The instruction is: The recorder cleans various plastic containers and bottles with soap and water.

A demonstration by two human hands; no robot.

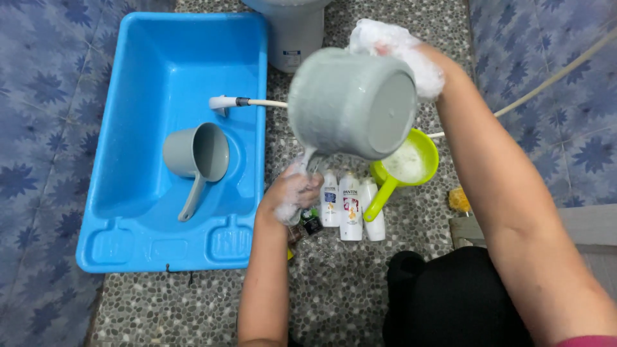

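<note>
Grey dipper (pixel 350 103) held up right of the blue tub (pixel 138 212), base toward camera: left hand (pixel 292 193) clamps its handle, soapy right hand (pixel 402 54) wraps the rim, seemingly for scrubbing.

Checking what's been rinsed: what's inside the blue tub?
Inside the blue tub lie a grey dipper on its side and a white spray head on a hose. Nothing else shows.

Grey dipper (pixel 350 103), blue tub (pixel 128 212), lime-green scoop (pixel 411 167), white bottles (pixel 351 209), blue flower-patterned tiles (pixel 38 128), speckled pebble floor (pixel 334 283).
</note>
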